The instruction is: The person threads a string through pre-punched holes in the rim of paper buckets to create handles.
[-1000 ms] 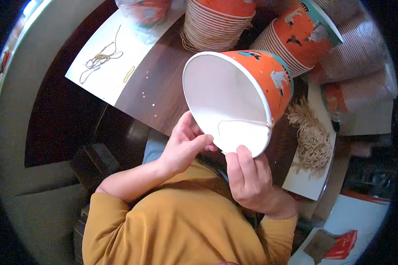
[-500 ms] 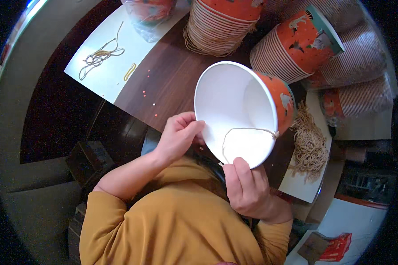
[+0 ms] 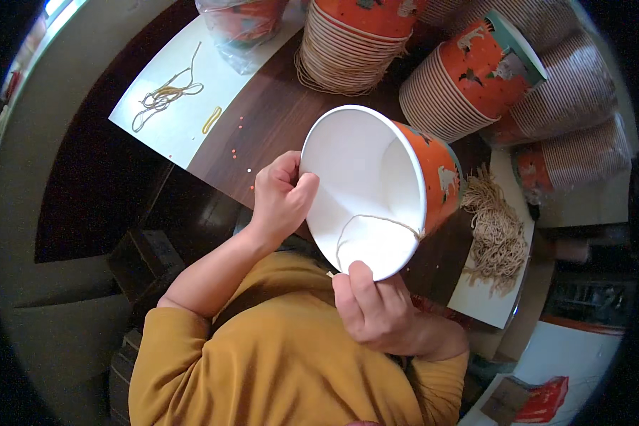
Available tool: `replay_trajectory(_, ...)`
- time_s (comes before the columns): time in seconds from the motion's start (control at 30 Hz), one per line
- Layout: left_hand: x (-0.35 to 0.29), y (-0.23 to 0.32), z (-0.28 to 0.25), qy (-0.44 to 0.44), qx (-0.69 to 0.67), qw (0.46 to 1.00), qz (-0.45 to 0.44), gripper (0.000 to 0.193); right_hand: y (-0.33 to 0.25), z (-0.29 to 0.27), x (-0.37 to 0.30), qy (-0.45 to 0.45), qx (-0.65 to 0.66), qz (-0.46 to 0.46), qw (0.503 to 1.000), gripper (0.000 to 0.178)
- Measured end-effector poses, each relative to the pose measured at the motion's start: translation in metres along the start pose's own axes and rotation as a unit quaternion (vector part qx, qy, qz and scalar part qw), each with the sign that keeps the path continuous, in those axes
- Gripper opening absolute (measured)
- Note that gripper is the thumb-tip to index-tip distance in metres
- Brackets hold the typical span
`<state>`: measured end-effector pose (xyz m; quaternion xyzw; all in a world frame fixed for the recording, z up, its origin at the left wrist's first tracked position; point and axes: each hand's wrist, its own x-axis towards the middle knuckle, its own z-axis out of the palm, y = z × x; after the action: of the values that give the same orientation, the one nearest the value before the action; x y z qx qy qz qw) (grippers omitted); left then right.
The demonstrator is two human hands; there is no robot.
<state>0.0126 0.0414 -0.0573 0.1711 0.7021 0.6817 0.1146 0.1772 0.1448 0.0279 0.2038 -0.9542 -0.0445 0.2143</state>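
An orange paper bucket with a white inside (image 3: 376, 192) is held tilted above the dark wooden table (image 3: 277, 121). Its rim is pinched by the left hand (image 3: 282, 195); a thin tan string (image 3: 369, 221) is clamped by the right hand (image 3: 376, 309).

Head-worn fisheye, straight down, close over table (image 3: 284, 113)

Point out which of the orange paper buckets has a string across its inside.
The single bucket held between the left hand and right hand: a thin string loops across its white inside. The other buckets sit nested in stacks behind it.
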Motion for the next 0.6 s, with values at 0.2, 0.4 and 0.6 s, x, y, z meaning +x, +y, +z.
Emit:
replay_trajectory(0.2,0.004,0.01,0.003,0.011,0.043,0.999,0.016,0.007,-0.004,0.003,0.001,0.016,-0.001,0.011,1.0,0.017)
replay_trajectory(0.4,0.004,0.006,0.001,0.028,0.102,0.994,0.015,0.014,-0.006,0.008,-0.001,0.004,0.014,0.015,1.0,0.017)
replay_trajectory(0.6,0.007,0.008,0.001,0.028,0.144,0.989,0.02,0.017,-0.004,0.01,-0.001,0.031,0.023,0.028,0.999,0.018)
